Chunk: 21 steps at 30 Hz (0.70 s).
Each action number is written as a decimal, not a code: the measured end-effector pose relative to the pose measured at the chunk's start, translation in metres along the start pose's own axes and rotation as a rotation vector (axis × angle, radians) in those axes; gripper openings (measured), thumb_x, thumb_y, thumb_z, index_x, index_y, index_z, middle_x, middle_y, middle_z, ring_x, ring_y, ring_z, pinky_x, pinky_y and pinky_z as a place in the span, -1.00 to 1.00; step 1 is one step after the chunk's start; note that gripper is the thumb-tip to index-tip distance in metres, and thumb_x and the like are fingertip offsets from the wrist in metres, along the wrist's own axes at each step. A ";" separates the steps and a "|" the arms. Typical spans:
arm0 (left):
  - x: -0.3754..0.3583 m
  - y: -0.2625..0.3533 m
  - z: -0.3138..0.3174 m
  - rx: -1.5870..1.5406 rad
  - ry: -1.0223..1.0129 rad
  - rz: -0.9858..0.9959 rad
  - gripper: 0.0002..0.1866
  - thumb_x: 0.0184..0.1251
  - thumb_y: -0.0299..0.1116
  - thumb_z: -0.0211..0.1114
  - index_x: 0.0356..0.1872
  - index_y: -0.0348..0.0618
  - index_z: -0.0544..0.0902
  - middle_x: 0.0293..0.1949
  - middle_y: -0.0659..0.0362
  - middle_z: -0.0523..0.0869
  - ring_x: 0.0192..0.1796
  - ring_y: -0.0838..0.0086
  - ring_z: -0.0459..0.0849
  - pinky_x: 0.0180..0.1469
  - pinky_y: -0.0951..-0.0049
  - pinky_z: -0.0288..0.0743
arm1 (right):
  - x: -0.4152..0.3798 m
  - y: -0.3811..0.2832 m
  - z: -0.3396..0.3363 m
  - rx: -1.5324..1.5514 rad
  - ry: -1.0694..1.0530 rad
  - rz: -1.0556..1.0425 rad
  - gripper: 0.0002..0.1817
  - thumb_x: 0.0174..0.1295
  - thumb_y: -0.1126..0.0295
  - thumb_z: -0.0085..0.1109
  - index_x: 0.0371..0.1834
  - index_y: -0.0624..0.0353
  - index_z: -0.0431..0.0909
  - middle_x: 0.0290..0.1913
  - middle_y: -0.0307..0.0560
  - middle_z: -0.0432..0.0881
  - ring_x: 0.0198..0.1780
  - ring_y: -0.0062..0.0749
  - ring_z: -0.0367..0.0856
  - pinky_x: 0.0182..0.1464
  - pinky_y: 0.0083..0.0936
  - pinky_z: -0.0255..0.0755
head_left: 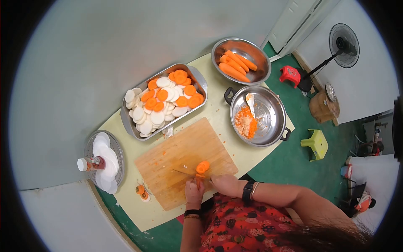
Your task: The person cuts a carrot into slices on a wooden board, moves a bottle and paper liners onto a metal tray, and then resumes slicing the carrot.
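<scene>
On the wooden cutting board point(172, 161), my left hand point(194, 193) grips a peeled carrot point(199, 179), with its fingers near the cutting end. A kitchen knife point(182, 172) is in my right hand point(226, 185), its blade crossing the carrot and its tip pointing left. Just beyond the blade lie several round carrot slices point(203, 166) in a small overlapping pile. Small orange scraps are scattered over the board. The knife's handle is mostly hidden by my right fingers.
Beyond the board stands a metal tray point(200, 75) of white and orange slices. A steel bowl point(217, 48) holds whole carrots; a handled pot point(268, 115) holds chopped bits and a white spoon point(250, 101). At left, a jar point(93, 164) rests on a round grey plate point(121, 161). Carrot ends point(140, 190) lie nearby.
</scene>
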<state>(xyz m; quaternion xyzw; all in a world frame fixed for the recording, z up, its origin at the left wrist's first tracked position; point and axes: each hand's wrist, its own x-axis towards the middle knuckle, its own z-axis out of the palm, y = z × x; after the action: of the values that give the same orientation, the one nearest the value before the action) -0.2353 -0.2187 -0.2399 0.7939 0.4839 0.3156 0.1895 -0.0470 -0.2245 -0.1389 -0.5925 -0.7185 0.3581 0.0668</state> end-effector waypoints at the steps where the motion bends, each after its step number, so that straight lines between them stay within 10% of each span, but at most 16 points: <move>1: -0.001 0.000 0.001 0.008 -0.002 -0.015 -0.66 0.01 -0.44 0.37 -0.18 -0.25 0.49 -0.23 -0.08 0.54 -0.25 -0.01 0.58 -0.24 0.16 0.53 | 0.003 -0.001 -0.002 -0.008 -0.008 -0.004 -0.75 0.32 0.26 -0.05 -0.32 0.26 0.43 -0.56 0.14 0.60 -0.48 0.03 0.63 -0.44 -0.13 0.48; 21: 0.005 0.008 -0.002 -0.078 0.059 -0.017 -0.69 0.13 -0.41 0.31 -0.16 -0.29 0.45 -0.22 -0.15 0.53 -0.19 -0.06 0.54 -0.16 0.11 0.48 | 0.005 -0.004 -0.010 0.020 0.091 -0.029 -0.68 0.37 0.19 -0.09 -0.30 0.28 0.42 -0.64 0.14 0.55 -0.59 0.07 0.57 -0.52 -0.12 0.45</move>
<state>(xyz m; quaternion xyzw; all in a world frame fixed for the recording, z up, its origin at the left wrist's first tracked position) -0.2299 -0.2182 -0.2325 0.7721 0.4833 0.3560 0.2087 -0.0465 -0.2158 -0.1307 -0.5971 -0.7195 0.3370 0.1105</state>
